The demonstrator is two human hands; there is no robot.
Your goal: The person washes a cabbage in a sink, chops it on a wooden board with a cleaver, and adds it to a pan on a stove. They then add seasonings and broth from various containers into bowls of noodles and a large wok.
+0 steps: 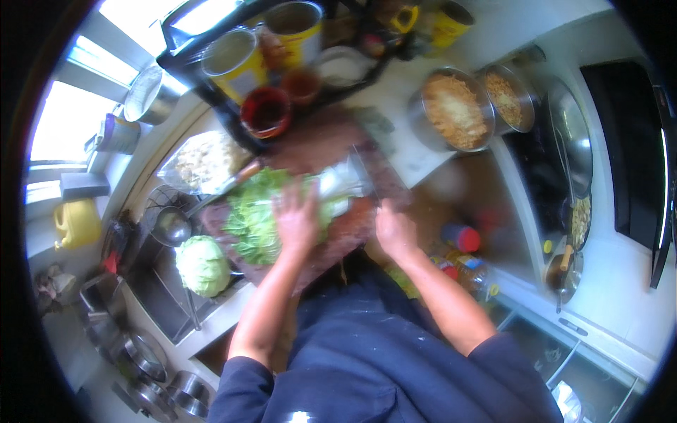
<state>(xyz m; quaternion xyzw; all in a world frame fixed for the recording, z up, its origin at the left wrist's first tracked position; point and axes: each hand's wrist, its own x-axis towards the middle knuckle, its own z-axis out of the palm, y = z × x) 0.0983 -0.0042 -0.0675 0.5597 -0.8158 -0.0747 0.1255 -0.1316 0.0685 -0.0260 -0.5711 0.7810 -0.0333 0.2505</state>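
Note:
On a reddish-brown cutting board (344,232) lies a leafy napa cabbage (259,211), green leaves to the left and white stalks (338,180) to the right. My left hand (297,214) holds it down from above, fingers spread over the leaves. In my right hand (394,230) is the handle of a kitchen knife (365,166), probably a cleaver. Its blade stands at the stalk end; motion blur hides whether it touches the stalks. A round, pale green cabbage (203,266) sits left of the board, by the sink.
A ladle (173,226) and a bag of pale food pieces (203,161) lie left of the board. Beyond it stands a dark rack (222,119) with tubs and a red container (265,112). Food-filled metal bowls (455,111) and a wok (571,137) are at right.

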